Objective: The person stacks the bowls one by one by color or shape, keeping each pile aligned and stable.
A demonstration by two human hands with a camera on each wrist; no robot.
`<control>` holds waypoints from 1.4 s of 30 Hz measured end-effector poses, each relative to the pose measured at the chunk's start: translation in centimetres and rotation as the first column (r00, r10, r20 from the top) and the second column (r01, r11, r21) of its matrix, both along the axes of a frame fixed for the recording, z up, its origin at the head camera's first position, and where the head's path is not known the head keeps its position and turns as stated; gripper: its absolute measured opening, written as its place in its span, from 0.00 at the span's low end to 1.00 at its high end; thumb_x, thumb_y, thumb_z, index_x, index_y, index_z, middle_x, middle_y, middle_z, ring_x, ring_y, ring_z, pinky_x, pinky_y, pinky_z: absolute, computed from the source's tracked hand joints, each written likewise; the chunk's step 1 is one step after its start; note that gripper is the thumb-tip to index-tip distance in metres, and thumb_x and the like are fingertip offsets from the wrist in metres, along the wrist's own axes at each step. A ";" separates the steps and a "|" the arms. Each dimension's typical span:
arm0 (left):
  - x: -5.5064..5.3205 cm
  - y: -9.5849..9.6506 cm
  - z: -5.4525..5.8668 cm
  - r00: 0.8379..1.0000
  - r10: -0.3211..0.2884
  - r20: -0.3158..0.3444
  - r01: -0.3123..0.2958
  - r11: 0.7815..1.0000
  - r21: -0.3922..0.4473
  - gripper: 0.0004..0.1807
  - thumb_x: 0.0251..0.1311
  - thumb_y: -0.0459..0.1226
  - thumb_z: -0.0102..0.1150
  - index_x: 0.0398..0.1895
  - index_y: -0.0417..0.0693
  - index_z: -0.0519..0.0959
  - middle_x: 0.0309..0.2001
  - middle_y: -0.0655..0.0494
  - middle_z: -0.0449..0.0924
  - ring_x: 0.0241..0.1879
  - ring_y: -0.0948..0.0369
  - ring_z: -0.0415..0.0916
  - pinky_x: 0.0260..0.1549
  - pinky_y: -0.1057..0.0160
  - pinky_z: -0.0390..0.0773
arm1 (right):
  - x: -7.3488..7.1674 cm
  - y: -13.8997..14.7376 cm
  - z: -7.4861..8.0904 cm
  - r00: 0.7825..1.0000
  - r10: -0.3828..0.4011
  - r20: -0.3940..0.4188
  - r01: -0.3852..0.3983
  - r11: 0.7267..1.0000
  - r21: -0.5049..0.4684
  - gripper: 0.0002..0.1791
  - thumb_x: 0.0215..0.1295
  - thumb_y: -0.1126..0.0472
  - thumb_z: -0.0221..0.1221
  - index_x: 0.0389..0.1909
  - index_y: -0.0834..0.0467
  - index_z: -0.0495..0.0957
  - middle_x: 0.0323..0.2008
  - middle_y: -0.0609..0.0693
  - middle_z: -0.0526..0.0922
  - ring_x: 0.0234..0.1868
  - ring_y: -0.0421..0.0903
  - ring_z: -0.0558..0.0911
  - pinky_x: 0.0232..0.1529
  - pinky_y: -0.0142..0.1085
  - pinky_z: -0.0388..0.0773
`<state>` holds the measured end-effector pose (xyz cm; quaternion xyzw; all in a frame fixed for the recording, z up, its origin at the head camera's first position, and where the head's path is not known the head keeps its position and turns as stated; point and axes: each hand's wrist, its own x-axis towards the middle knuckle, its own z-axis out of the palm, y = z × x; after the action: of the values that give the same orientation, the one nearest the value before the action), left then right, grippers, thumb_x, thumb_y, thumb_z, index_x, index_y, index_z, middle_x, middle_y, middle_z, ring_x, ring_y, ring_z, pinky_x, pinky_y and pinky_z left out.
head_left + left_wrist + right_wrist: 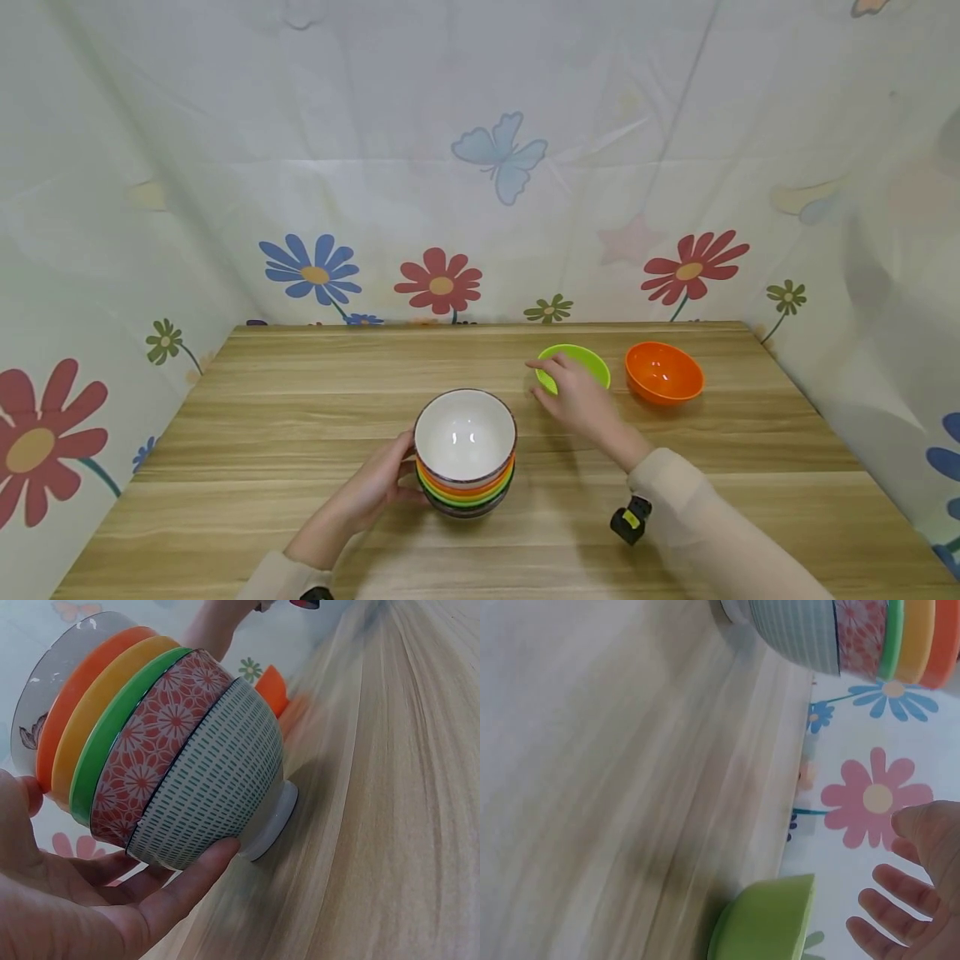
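A stack of several nested bowls [202,772] stands upright on the table. On top is a white bowl [465,437] with a dark rim; below it come orange, yellow and green ones, then a red flower-patterned bowl and a green-dashed one with a white foot. My left hand [375,487] holds the stack's left side, thumb and fingers around it, some fingers hidden behind. To the right, my right hand [579,402] hovers above a lime-green bowl [594,365], fingers spread and holding nothing. The right wrist view shows a gap between these fingers [892,915] and that bowl.
An orange bowl [665,373] sits right of the lime-green one, near the table's back right corner. The wood-grain table [300,375] ends at the back against a hanging cloth [375,192] printed with flowers and a butterfly. Another cloth side hangs along each table edge.
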<state>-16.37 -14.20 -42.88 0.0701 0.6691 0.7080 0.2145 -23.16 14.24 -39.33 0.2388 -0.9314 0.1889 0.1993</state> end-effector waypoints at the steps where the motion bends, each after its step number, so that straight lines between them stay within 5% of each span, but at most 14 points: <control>1: 0.0 0.0 0.0 1.000 -0.001 0.002 0.001 1.000 0.001 0.37 0.65 0.59 0.36 0.64 0.37 0.61 0.62 0.38 0.60 0.53 0.51 0.68 0.39 0.50 0.80 | -0.2 0.1 0.0 1.000 -0.006 0.000 0.006 1.000 -0.002 0.19 0.53 0.61 0.65 0.48 0.59 0.78 0.40 0.56 0.78 0.37 0.48 0.78 0.39 0.39 0.80; 8: 0.0 0.0 0.1 1.000 -0.007 0.011 0.007 1.000 0.002 0.36 0.66 0.58 0.36 0.64 0.38 0.61 0.62 0.38 0.60 0.55 0.50 0.68 0.40 0.50 0.80 | -1.2 1.2 0.3 0.999 -0.050 0.020 0.050 0.999 -0.010 0.19 0.53 0.61 0.65 0.47 0.61 0.78 0.41 0.59 0.79 0.40 0.54 0.80 0.42 0.46 0.79; 16: 0.0 -0.1 0.1 1.000 -0.007 0.012 0.007 1.000 0.003 0.36 0.66 0.58 0.36 0.63 0.37 0.61 0.61 0.39 0.61 0.52 0.52 0.69 0.40 0.50 0.80 | -1.7 2.2 0.6 0.987 -0.145 0.071 0.142 0.989 0.044 0.20 0.54 0.59 0.64 0.49 0.59 0.77 0.42 0.60 0.78 0.35 0.56 0.80 0.33 0.47 0.79; 26: 0.0 -0.1 0.1 1.000 -0.006 0.008 0.006 1.000 0.003 0.35 0.67 0.57 0.35 0.62 0.36 0.62 0.60 0.39 0.62 0.52 0.52 0.70 0.40 0.50 0.80 | -2.4 3.2 0.8 0.962 -0.204 0.182 0.196 0.979 0.063 0.22 0.57 0.60 0.62 0.53 0.60 0.75 0.49 0.64 0.76 0.44 0.60 0.78 0.44 0.51 0.77; 42: 0.0 0.0 0.0 1.000 0.003 0.016 -0.003 1.000 0.007 0.35 0.66 0.57 0.37 0.62 0.37 0.63 0.59 0.40 0.63 0.51 0.53 0.70 0.39 0.50 0.80 | -3.5 5.0 0.3 0.930 -0.285 0.232 0.267 0.958 0.105 0.24 0.57 0.61 0.61 0.55 0.63 0.72 0.51 0.67 0.73 0.47 0.62 0.76 0.47 0.54 0.75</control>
<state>-16.39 -14.25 -42.85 0.0641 0.6650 0.7113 0.2184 -26.66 19.19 -38.99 0.0874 -0.9793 0.1537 0.0988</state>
